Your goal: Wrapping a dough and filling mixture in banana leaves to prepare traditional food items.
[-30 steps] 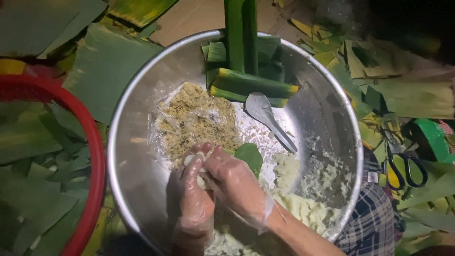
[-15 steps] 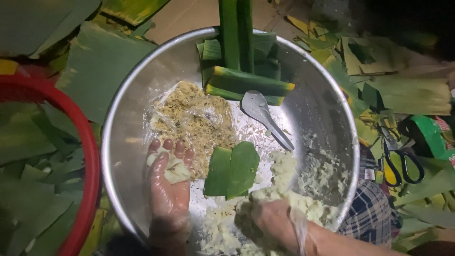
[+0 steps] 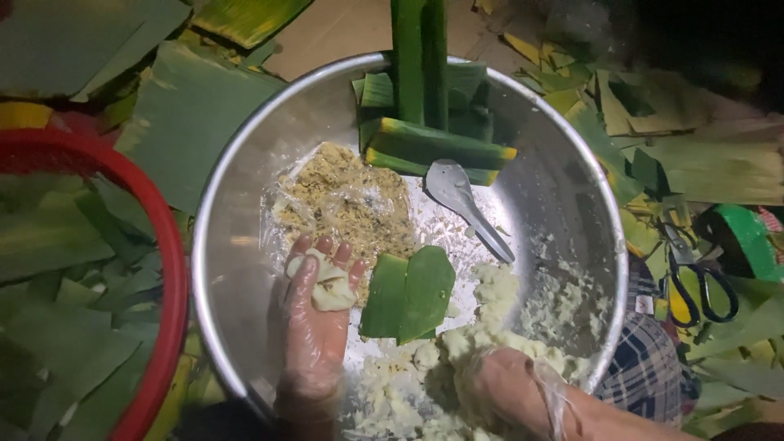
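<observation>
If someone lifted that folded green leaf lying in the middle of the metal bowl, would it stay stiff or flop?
The folded leaf piece would probably flop and spring open: it is thin, and its crease lies loose. It looks light for its size. Sticky bits of the pale dough beside it might cling to it. The big metal bowl under it looks smooth, so a push would likely slide it.
</observation>
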